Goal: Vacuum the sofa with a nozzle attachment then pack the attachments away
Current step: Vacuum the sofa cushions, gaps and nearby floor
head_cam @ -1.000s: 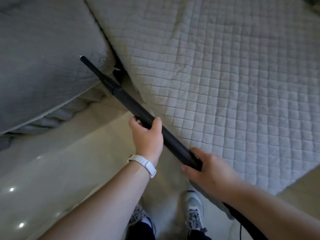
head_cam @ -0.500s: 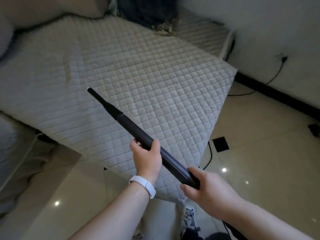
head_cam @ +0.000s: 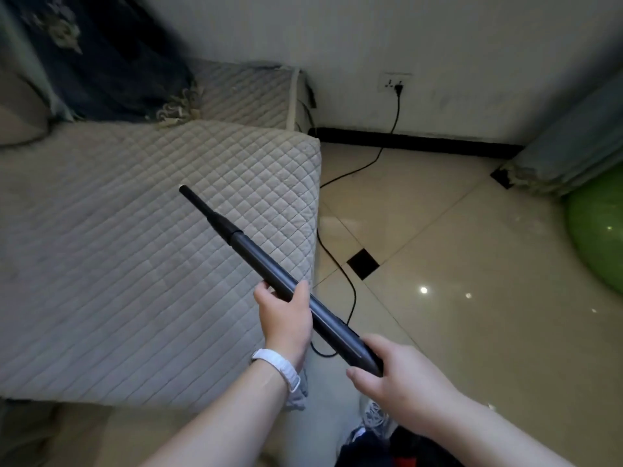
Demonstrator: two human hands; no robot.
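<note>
Both hands hold the nozzle (head_cam: 215,222) over the sofa (head_cam: 135,264) edge.

Dim, soft indoor light — small glare spots glint on the glossy floor (head_cam: 438,264); corners bend and blur, the top-left especially smeared.

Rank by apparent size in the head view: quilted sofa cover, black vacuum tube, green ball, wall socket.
1. Quilted sofa cover, by far the largest.
2. Black vacuum tube, long but thin, and close to the camera.
3. Green ball, cut off by the frame edge, so its rank against the tube is unsure.
4. Wall socket, smallest.
</note>
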